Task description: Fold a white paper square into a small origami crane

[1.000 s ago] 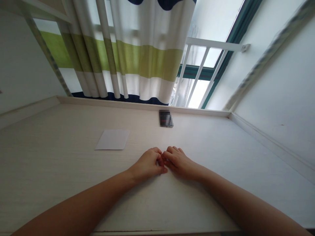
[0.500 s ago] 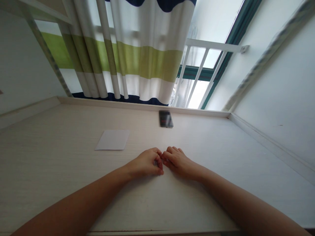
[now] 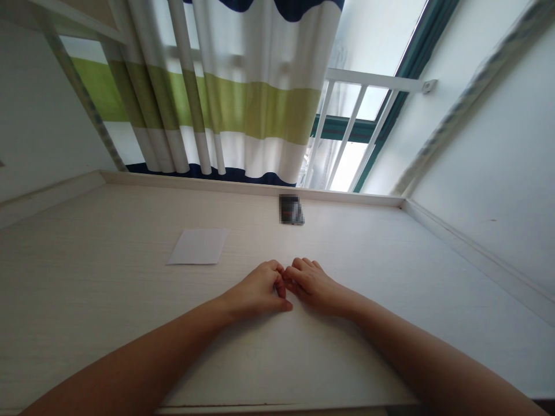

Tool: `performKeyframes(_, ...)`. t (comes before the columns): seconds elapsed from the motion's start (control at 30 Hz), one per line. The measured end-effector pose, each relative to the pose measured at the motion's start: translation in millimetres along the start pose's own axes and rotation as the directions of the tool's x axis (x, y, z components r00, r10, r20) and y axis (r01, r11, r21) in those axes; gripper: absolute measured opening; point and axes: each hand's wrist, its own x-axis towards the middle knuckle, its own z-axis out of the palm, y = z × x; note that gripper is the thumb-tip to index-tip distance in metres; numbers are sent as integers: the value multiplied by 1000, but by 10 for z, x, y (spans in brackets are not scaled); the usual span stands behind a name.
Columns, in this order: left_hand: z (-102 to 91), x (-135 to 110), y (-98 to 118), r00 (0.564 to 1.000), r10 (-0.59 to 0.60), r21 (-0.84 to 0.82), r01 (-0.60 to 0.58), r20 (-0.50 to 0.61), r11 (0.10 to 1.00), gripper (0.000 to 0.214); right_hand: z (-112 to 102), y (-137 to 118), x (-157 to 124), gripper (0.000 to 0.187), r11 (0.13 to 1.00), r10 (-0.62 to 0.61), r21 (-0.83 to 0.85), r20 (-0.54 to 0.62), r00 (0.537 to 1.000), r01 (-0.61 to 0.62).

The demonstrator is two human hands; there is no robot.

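On the pale wood-grain tabletop (image 3: 269,358), my left hand (image 3: 262,290) and my right hand (image 3: 313,284) meet at the fingertips. The left fingers are curled inward, with the thumb extended toward the right hand. My right hand lies knuckles up, its fingers bent and pressed together against the left fingertips. Whatever may be pinched between them is hidden or too small to name. Beyond my left hand, to the left, lies a flat white sheet of paper (image 3: 198,247), apart from both hands.
A small dark item (image 3: 291,209), blurred out by pixels, lies near the raised back edge (image 3: 243,186) of the tabletop. Behind it hang striped curtains (image 3: 260,110) and a white railing (image 3: 373,78) before a window. Walls close in the left and right sides.
My left thumb has stretched slightly to the right, toward the right hand. Both hands otherwise keep their place, and the paper and the dark item have not moved.
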Motion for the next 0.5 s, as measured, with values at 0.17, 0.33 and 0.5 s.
performKeyframes(0.17, -24, -6, -23, 999, 15, -1, -15, 41, 1000, 7, -2, -5, -1, 15, 1000, 10, 2, -6, 1000, -10)
performKeyframes(0.33, -47, -7, -14, 997, 17, 14, -18, 78, 1000, 8, -20, -26, -1, 16, 1000, 16, 12, 4, 1000, -16)
performKeyframes(0.5, -82, -8, -29, 993, 17, -2, -17, 116, 1000, 13, -35, -34, -2, 17, 1000, 19, 16, 8, 1000, -19)
